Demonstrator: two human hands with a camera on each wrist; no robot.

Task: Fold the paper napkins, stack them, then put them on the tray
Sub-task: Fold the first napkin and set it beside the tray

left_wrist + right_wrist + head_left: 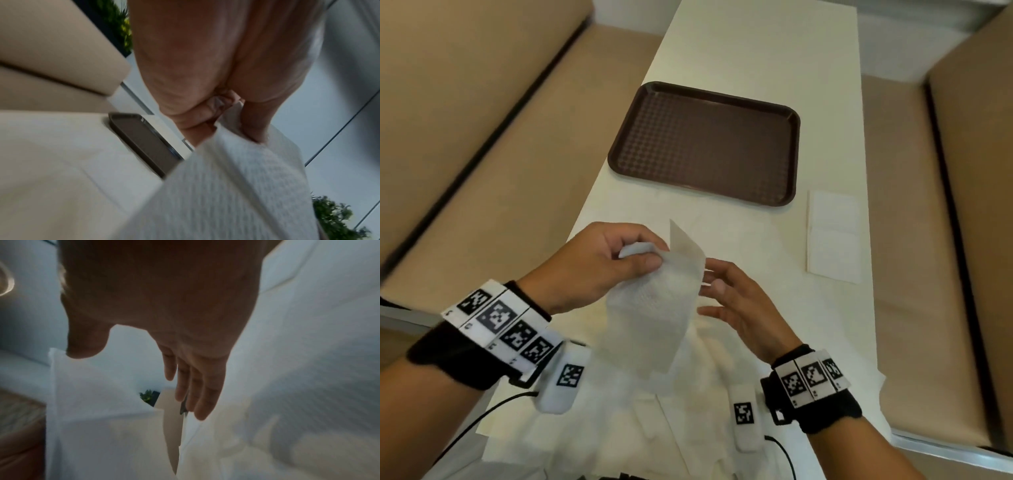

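While tan benches (465, 113) flank the pale surface (753, 44), the left hand (599, 263) pinches a hanging napkin (654, 308); loose napkins (688, 411) lie beneath, the brown tray (705, 144) beyond, the right hand (743, 305) spread, seemingly just touching the napkin's edge, a folded napkin (834, 236) farther right.

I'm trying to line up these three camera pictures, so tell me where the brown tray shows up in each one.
Head view: the brown tray lies on the white table, upper centre, beyond both hands.
Left wrist view: the tray appears edge-on at centre left, behind the napkin that the left hand pinches.
Right wrist view: not visible.
Shared landmark: the held napkin, which hangs in front of the right hand too.
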